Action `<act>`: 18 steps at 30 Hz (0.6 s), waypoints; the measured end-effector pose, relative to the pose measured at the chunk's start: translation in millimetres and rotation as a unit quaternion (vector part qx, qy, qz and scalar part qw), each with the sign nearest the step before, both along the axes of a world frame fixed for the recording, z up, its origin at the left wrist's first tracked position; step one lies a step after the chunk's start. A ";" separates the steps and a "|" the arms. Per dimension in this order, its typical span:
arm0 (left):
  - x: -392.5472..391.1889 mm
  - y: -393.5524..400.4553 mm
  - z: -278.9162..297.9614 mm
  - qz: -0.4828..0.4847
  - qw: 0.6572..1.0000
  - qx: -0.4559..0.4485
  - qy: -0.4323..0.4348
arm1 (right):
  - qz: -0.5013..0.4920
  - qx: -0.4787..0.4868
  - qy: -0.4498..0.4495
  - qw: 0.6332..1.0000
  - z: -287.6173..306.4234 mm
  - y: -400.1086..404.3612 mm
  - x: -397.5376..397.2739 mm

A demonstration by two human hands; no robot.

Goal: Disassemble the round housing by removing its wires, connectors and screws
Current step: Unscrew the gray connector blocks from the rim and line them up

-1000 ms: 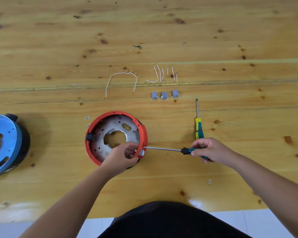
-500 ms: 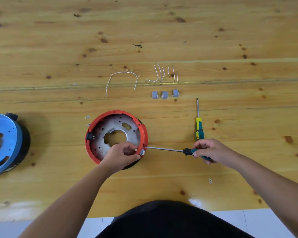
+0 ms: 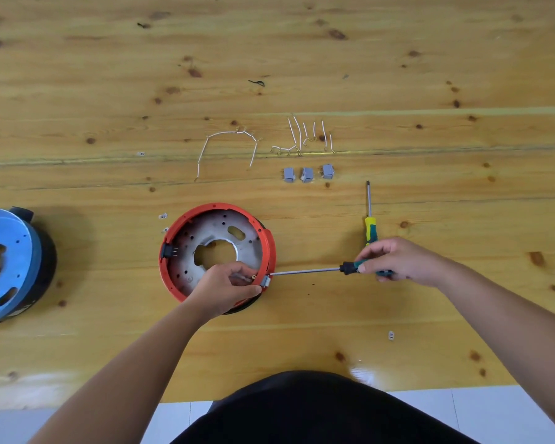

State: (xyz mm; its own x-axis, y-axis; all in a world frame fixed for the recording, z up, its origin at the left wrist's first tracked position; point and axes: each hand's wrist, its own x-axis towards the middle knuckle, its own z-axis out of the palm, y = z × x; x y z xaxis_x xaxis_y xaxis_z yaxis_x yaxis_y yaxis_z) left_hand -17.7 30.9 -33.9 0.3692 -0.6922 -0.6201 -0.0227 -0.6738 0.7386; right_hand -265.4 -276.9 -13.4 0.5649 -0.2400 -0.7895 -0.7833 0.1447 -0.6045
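The fingers of the right hand (image 3: 401, 262) were curled round the dark green handle of a long screwdriver (image 3: 321, 270), whose thin shaft ran level toward the left until its tip met a small grey connector (image 3: 266, 281) set in the outer wall of the round housing (image 3: 173, 274). The left hand (image 3: 226, 288) lay over the lower right rim of that housing, its fingers bent down inside the wall just behind the connector; whether they pinched the part or only braced it could not be told.

The red-rimmed housing sat at the centre of the frame on the tabletop (image 3: 430, 331), open side up, with a black plug fitting (image 3: 167, 251) still mounted on its left wall.

Judging by this, the step in hand was working the last grey connector out of the wall. The next move likely called for a steady push or pry at the tip while the left hand kept the housing from sliding.

Above the housing lay three freed connectors (image 3: 307, 174) in a row, with white wires (image 3: 228, 145) beyond them. A second screwdriver (image 3: 369, 219) with a yellow handle lay just above the right hand. A blue housing (image 3: 10, 267) stood at the left edge.
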 end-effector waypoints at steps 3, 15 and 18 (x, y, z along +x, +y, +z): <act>1.1 -0.1 0.1 0.000 1.000 0.000 0.004 | -0.049 0.027 -0.043 0.998 7.3 -14.9 17.4; -0.5 0.4 -2.6 0.016 0.999 -0.010 0.027 | -0.208 -0.101 -0.167 0.959 -2.6 -6.2 95.6; 0.0 0.1 -2.3 0.016 0.999 -0.010 0.031 | -0.160 -0.152 -0.168 0.961 2.3 -4.3 124.2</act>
State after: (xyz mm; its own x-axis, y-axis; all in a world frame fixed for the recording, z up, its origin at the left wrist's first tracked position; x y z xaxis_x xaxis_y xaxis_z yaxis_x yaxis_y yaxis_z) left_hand -17.7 31.0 -36.2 0.3524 -0.6930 -0.6289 0.0459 -0.6584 0.7512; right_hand -141.2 -281.2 -11.0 0.6346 -0.6345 -0.4413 -0.4811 0.1227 -0.8680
